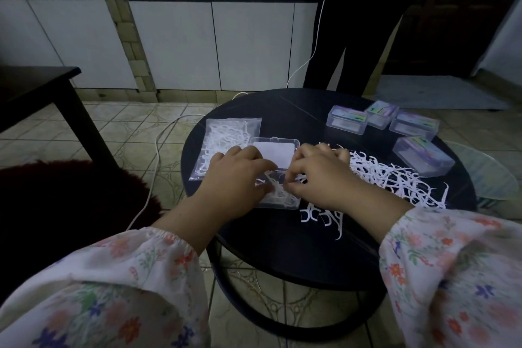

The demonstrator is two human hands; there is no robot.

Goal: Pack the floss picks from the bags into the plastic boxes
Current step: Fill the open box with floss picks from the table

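Observation:
An open clear plastic box (278,154) lies in the middle of the round black table (299,118), its lid flipped back and white floss picks in its tray. My left hand (237,175) rests on the tray's left side, fingers curved over the picks. My right hand (319,175) pinches floss picks at the tray's right edge. A loose heap of white floss picks (395,178) spreads to the right. A clear bag of floss picks (226,135) lies to the left, partly under my left hand.
Several closed plastic boxes (347,118) with coloured labels stand at the table's back right. A person in dark trousers (353,37) stands behind the table. A white cable (158,150) runs over the tiled floor. A dark bench (36,87) stands at left.

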